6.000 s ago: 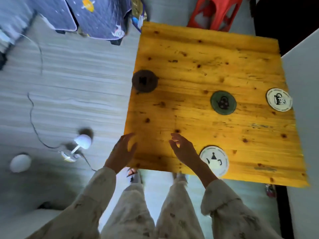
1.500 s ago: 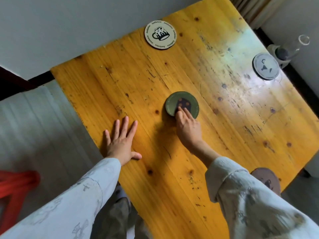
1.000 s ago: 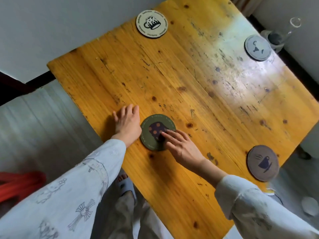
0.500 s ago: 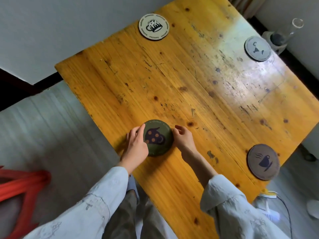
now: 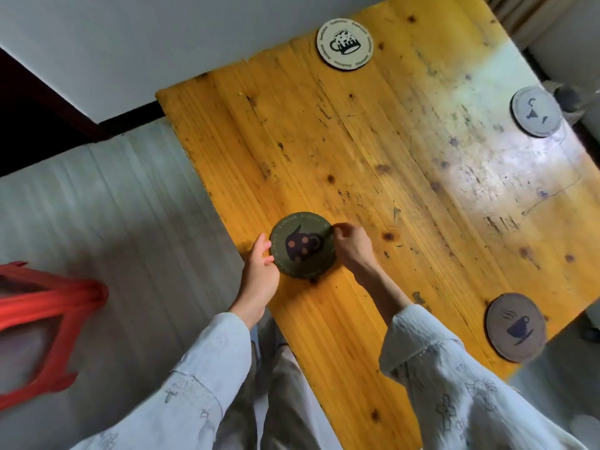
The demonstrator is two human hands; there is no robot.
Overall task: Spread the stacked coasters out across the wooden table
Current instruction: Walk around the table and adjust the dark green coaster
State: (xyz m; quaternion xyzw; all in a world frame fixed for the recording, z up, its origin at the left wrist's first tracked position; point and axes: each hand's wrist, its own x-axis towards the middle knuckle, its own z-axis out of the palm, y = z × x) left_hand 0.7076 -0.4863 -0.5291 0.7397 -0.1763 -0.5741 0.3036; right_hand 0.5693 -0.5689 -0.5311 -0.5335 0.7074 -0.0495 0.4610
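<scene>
A green coaster (image 5: 303,244) with a dark spotted mug print lies near the left edge of the yellow wooden table (image 5: 373,177). My left hand (image 5: 259,274) pinches its left rim with the fingertips. My right hand (image 5: 352,245) pinches its right rim. A cream coaster (image 5: 344,44) with a beer mug print sits at the table's far edge. A grey coaster (image 5: 536,115) lies at the far right. A brown coaster (image 5: 516,327) with a steaming cup overhangs the near right edge.
A red plastic stool (image 5: 39,323) stands on the grey floor at the left. A white wall (image 5: 162,43) runs beside the table's far side. A glass object (image 5: 581,102) stands just past the grey coaster.
The green coaster was slid from the table's middle to its left edge under my right hand. Both hands now grip its rim from either side.
</scene>
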